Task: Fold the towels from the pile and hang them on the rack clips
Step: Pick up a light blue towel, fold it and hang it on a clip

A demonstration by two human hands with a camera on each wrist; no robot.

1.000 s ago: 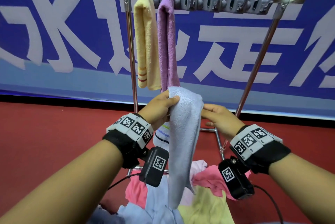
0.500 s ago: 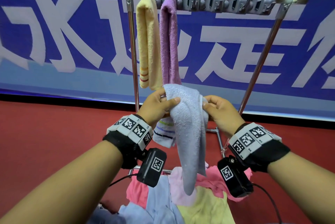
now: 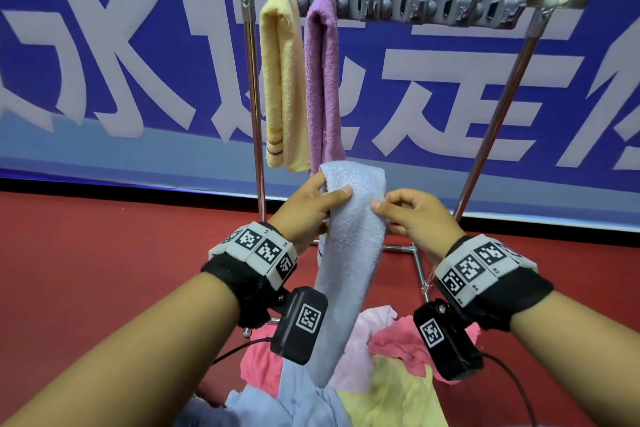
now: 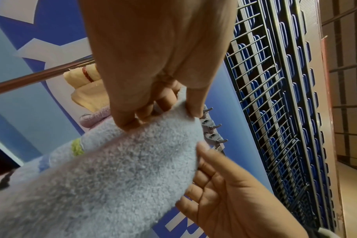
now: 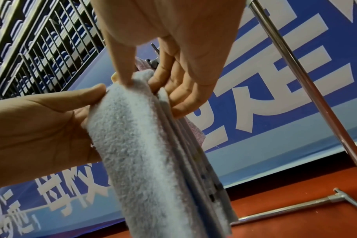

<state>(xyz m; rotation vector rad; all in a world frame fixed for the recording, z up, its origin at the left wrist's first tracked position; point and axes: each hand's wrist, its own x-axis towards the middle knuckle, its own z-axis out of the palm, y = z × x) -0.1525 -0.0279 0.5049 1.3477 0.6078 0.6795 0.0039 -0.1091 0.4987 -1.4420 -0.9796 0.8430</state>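
Steel-tube drying rack [image 3: 254, 108] w/ grey plastic clip bar [image 3: 408, 7] stands on red floor before a blue banner; two towels are already up at the bar's left end, a folded yellow terry towel [image 3: 282, 80] and, just beside it, a folded purple terry towel [image 3: 323, 80]. Remaining clips to the right look free. Low in front lies the pile of loose pink, yellow & blue towels [image 3: 381, 374], so most of the job appears left. Third item, a pale blue terry towel [image 3: 349, 253], hangs folded lengthwise between both hands, below the bar, not yet clipped. Left hand [image 3: 308, 210] pinches its top edge, thumb across the front; right hand [image 3: 414, 215] pinches the opposite edge, fingers curled behind.
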